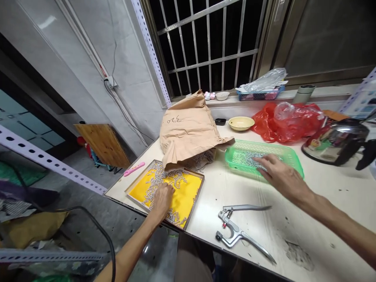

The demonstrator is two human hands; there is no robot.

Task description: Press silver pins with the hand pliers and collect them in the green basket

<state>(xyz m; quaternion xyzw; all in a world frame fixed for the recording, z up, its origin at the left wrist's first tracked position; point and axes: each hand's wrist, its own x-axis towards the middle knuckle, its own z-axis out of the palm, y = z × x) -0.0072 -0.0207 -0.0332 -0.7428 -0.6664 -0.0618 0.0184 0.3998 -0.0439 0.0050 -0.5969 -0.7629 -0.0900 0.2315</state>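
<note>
My left hand (163, 197) rests low over a shallow tray (192, 211) with a yellow bottom. Its fingers are curled in among small silvery rod-like metal pieces (152, 188); whatever they pinch is hidden. Over at the right, my right hand (277, 172) hovers above a green plastic basket (295, 160), fingers stretched to the left and slightly apart. More of the small metal pieces (249, 157) lie in that basket, just beside the fingertips. A brown paper bag (190, 125) leans over the tray's far edge, its mouth showing more pieces inside.
Hand pliers (235, 231) with spread handles lie near the table's front edge. A pink-handled tool (134, 169) is left of the tray. Behind stand a yellow bowl (241, 123), red plastic bags (289, 121) and an electric kettle (335, 141). A cable (100, 223) hangs at lower left.
</note>
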